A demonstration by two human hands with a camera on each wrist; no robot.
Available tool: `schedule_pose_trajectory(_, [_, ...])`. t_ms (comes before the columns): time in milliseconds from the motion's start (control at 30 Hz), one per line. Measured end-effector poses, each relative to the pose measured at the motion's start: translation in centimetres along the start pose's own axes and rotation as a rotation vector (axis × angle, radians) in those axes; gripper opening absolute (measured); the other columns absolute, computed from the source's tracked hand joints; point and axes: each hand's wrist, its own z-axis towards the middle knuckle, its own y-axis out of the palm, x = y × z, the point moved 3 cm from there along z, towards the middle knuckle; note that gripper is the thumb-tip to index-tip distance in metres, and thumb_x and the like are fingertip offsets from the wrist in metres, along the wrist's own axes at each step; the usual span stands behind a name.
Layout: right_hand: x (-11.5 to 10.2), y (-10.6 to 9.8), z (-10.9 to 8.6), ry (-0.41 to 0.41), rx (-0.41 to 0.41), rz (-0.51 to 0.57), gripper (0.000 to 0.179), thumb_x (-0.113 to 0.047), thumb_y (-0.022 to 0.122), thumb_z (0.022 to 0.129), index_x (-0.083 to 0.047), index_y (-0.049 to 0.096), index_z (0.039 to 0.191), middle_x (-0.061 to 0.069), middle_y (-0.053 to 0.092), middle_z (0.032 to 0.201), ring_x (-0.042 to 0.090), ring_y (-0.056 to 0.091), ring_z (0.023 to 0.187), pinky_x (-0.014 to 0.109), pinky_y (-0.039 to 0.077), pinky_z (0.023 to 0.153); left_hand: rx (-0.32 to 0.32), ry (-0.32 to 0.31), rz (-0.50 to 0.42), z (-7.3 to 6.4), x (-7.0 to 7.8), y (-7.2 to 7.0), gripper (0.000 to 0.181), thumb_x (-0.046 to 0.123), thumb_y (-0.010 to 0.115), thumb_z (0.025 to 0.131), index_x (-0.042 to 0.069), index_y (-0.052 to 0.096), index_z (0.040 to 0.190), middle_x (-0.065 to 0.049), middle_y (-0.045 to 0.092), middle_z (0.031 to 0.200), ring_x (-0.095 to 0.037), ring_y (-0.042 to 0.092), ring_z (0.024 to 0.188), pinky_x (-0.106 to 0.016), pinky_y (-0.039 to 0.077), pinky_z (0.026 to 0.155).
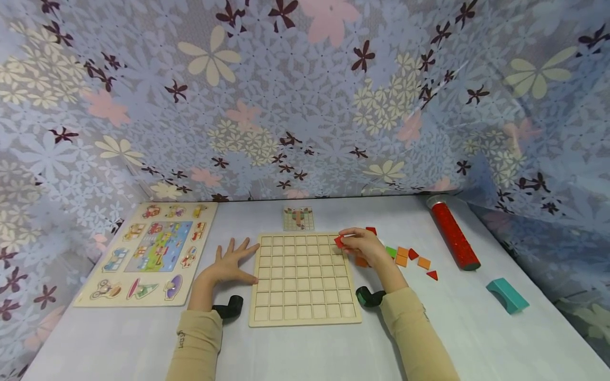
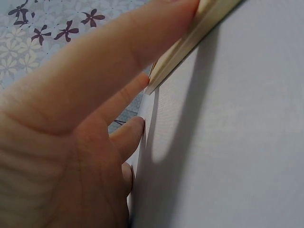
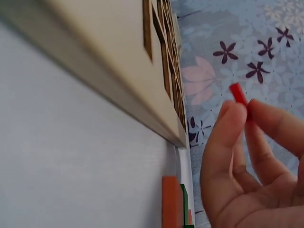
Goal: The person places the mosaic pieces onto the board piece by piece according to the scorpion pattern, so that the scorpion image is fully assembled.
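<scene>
A wooden grid board (image 1: 305,282) with square compartments lies flat on the table before me. My left hand (image 1: 232,264) has its fingers spread, thumb and index finger touching the board's left edge (image 2: 166,61). Above the board's upper right corner, my right hand (image 1: 364,247) pinches a small red tile (image 1: 339,242) between thumb and fingertips. In the right wrist view the red tile (image 3: 238,94) shows edge-on, raised off the table. Orange tiles (image 1: 402,257), a green tile (image 1: 391,252) and red triangles (image 1: 432,275) lie right of this hand. Behind the board is a small pattern card (image 1: 298,218).
To the left lies a wooden picture puzzle (image 1: 143,254) with vehicle pieces. A red glittery tube (image 1: 455,235) and a teal arch block (image 1: 507,295) are at the right. Flowered cloth (image 1: 305,106) hangs behind the table.
</scene>
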Motion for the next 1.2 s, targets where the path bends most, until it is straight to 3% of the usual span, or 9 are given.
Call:
schedule_pose_trajectory(300, [-1.3, 1.4, 0.2, -0.012, -0.044, 0.174, 0.045, -0.005, 0.053, 0.092, 0.009, 0.039, 0.133, 0.003, 0.059, 0.092, 0.009, 0.062, 0.071, 0.019, 0.053, 0.068, 0.009, 0.002, -0.009, 0.2, -0.2, 0.0, 0.096, 0.036, 0.080, 0.066, 0.013, 0.030, 0.145, -0.019, 0.008, 0.153, -0.047, -0.012, 0.136, -0.064, -0.019, 0.100])
schedule_pose_trajectory(467, [-1.6, 2.2, 0.5, 0.003, -0.027, 0.202, 0.048, -0.006, 0.056, 0.091, 0.009, 0.038, 0.133, 0.003, 0.058, 0.092, 0.010, 0.062, 0.070, 0.018, 0.053, 0.066, 0.010, 0.004, -0.012, 0.3, -0.2, 0.1, 0.096, 0.036, 0.081, 0.066, 0.013, 0.031, 0.145, -0.019, 0.008, 0.153, -0.048, -0.012, 0.135, -0.064, -0.019, 0.100])
schedule_pose_trajectory(633, [-0.8, 1.6, 0.5, 0.015, -0.023, 0.066, 0.045, -0.005, 0.055, 0.091, 0.010, 0.040, 0.131, 0.004, 0.059, 0.088, 0.012, 0.063, 0.070, 0.022, 0.055, 0.068, 0.002, -0.002, -0.006, 0.4, -0.2, 0.3, 0.096, 0.037, 0.081, 0.066, 0.014, 0.030, 0.145, -0.018, 0.007, 0.153, -0.047, -0.013, 0.136, -0.063, -0.019, 0.101])
schedule_pose_trajectory(767, [-0.4, 0.8, 0.4, 0.009, 0.011, -0.065, 0.038, -0.006, 0.059, 0.088, 0.010, 0.049, 0.121, 0.006, 0.060, 0.088, 0.012, 0.065, 0.069, 0.024, 0.055, 0.068, 0.004, 0.000, 0.000, 0.3, -0.1, 0.3, 0.097, 0.037, 0.081, 0.066, 0.014, 0.031, 0.145, -0.018, 0.008, 0.153, -0.047, -0.012, 0.136, -0.063, -0.018, 0.101])
schedule_pose_trajectory(933, [0.0, 0.2, 0.6, 0.022, 0.048, -0.154, 0.028, -0.006, 0.065, 0.085, 0.008, 0.056, 0.107, 0.004, 0.064, 0.080, 0.009, 0.063, 0.062, 0.020, 0.054, 0.061, 0.009, 0.001, -0.002, 0.2, 0.0, 0.0, 0.096, 0.036, 0.081, 0.066, 0.014, 0.031, 0.145, -0.018, 0.009, 0.153, -0.047, -0.012, 0.136, -0.063, -0.018, 0.102])
schedule_pose_trajectory(1200, [0.6, 0.3, 1.0, 0.041, 0.115, -0.299, 0.023, -0.005, 0.068, 0.082, 0.007, 0.061, 0.100, 0.004, 0.064, 0.072, 0.009, 0.057, 0.054, 0.019, 0.050, 0.054, 0.015, -0.001, -0.012, 0.0, 0.0, -0.1, 0.096, 0.034, 0.081, 0.066, 0.012, 0.031, 0.145, -0.019, 0.009, 0.153, -0.047, -0.012, 0.136, -0.064, -0.018, 0.101])
